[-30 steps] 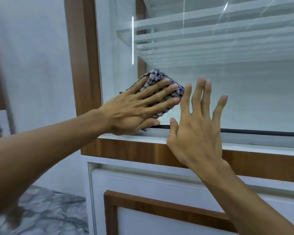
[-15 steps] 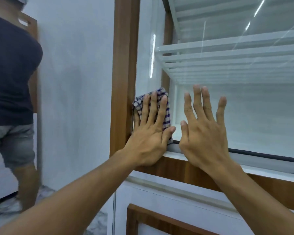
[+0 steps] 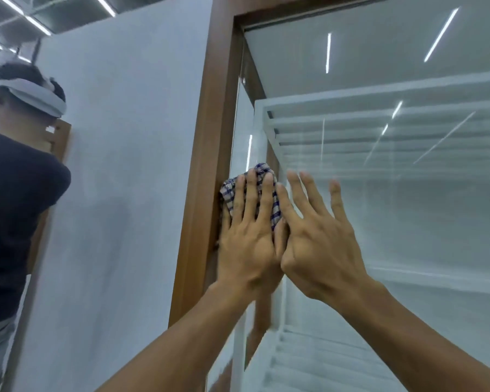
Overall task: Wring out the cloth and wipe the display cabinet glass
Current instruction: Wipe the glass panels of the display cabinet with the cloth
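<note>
The left hand (image 3: 246, 244) has climbed from the bottom corner up along the wooden frame (image 3: 207, 165), and the checked cloth (image 3: 227, 192) has gone with it. The cloth now lies flat on the display cabinet glass (image 3: 408, 207), touching the frame. The grip of this hand is open: straight fingers press the cloth and do not curl round it. The right hand (image 3: 320, 244) has followed just beside, flat on the bare glass, its grip open and empty. So the wiping seems under way along the left edge, with most of the pane probably still to do.

wall (image 3: 130, 193): pale grey | ceiling lights (image 3: 104, 5): lit strips — upper left | person (image 3: 14, 210): far left
</note>
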The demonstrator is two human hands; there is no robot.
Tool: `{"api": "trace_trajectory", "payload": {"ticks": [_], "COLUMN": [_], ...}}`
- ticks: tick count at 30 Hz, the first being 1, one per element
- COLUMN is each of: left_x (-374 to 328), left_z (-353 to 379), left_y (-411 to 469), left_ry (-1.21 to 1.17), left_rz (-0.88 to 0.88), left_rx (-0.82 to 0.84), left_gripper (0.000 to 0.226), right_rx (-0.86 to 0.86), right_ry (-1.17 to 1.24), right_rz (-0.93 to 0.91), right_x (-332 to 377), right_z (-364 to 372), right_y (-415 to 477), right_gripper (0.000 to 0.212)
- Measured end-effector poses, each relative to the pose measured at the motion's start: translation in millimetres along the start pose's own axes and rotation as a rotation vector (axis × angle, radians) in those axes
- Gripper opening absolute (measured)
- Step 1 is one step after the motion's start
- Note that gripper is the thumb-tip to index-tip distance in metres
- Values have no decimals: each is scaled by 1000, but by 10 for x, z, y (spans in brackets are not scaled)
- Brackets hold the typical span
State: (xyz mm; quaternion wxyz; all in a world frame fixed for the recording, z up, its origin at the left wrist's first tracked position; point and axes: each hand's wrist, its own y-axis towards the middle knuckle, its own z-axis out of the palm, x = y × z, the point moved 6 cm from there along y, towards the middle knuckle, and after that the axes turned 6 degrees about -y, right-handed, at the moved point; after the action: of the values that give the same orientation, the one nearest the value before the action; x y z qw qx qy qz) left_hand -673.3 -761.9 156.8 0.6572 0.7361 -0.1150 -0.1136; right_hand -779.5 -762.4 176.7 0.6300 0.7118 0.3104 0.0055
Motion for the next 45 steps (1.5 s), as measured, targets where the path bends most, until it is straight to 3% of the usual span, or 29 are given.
{"api": "trace_trajectory", "payload": {"ticks": [9, 14, 16, 23, 31, 36, 38, 41, 45], "left_x": [37, -82, -273, -1370, -2650, -3352, -3594, -3960, -4315], "left_z": [-246, -336, -278, 151, 631, 894, 922, 962, 1136], "left_y": [1840, 2611, 2703, 2848, 2893, 3027, 3094, 3124, 3031], "left_ry": [26, -18, -3, 3, -77, -90, -230, -560, -586], "left_rz": [3, -164, -181, 29, 171, 371, 262, -59, -125], "left_rx": [13, -38, -38, 99, 181, 153, 45, -103, -128], "left_gripper": [68, 68, 69, 68, 67, 57, 51, 48, 50], "right_rx": [24, -1, -16, -24, 87, 27, 4, 6, 28], "right_ry": [-13, 33, 21, -67, -84, 40, 41, 47, 23], "right_rz": [-22, 6, 51, 189, 111, 28, -8, 27, 32], "right_x": [-672, -1150, -1426, -2365, -3366, -4143, -4413, -4830, -5210], "right_z": [-382, -667, -771, -1178, -1725, -2137, -2293, -2491, -2578], "right_y": [1540, 2093, 2105, 1845, 1202, 841, 686, 505, 353], "right_gripper": [71, 70, 64, 57, 60, 57, 56, 58, 55]}}
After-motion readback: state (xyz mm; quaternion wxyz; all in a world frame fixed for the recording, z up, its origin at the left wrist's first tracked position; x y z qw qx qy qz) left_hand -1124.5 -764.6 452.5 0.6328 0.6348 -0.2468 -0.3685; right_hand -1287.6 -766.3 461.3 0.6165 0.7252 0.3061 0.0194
